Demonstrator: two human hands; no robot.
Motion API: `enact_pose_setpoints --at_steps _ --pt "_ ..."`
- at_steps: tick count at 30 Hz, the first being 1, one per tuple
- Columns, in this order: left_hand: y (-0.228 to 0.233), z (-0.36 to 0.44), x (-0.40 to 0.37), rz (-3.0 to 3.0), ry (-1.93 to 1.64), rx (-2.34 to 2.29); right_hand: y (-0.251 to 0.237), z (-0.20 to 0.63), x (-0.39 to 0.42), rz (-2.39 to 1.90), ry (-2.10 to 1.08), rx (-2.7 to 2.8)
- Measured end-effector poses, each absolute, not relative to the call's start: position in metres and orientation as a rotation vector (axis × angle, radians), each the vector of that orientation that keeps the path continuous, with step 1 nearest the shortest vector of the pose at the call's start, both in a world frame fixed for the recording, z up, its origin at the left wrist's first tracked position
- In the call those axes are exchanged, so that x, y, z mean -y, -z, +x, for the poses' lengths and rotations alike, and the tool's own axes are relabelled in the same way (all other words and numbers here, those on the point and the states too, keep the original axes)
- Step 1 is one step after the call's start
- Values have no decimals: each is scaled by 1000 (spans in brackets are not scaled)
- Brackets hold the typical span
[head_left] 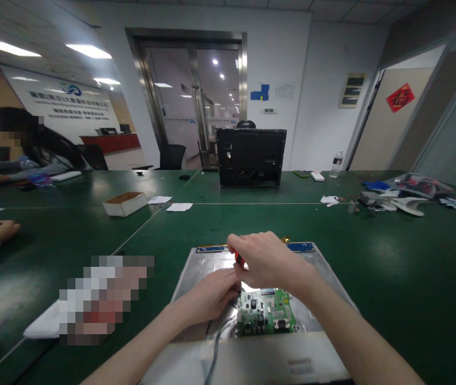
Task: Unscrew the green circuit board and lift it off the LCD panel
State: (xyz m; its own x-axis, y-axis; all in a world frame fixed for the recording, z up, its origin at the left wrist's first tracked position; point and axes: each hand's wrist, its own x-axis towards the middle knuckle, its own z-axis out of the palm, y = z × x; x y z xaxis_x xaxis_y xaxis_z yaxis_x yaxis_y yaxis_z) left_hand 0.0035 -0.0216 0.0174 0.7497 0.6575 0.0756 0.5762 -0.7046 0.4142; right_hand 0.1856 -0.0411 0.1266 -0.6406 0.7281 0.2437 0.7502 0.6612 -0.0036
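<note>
While closed, right fingers (236, 244) round handle (239, 260)

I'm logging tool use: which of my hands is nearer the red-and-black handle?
Right. Your right hand grips the red-and-black handle; your left hand sits lower in the picture, below the handle, near the green circuit board.

A circuit board (265, 314) lies on a panel (200, 267) atop a table (388, 278), a monitor (252, 155) standing behind, a box (125, 205) left of the monitor, a bottle (335, 164) right.
</note>
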Motion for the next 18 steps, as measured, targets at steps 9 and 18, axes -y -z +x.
enact_pose_setpoints --at_steps 9,18 --pt "-22 5 25 2593 -242 -1036 -124 184 37 -1306 216 2604" --pt "-18 4 22 2581 -292 -968 -125 184 41 -1188 116 2640"
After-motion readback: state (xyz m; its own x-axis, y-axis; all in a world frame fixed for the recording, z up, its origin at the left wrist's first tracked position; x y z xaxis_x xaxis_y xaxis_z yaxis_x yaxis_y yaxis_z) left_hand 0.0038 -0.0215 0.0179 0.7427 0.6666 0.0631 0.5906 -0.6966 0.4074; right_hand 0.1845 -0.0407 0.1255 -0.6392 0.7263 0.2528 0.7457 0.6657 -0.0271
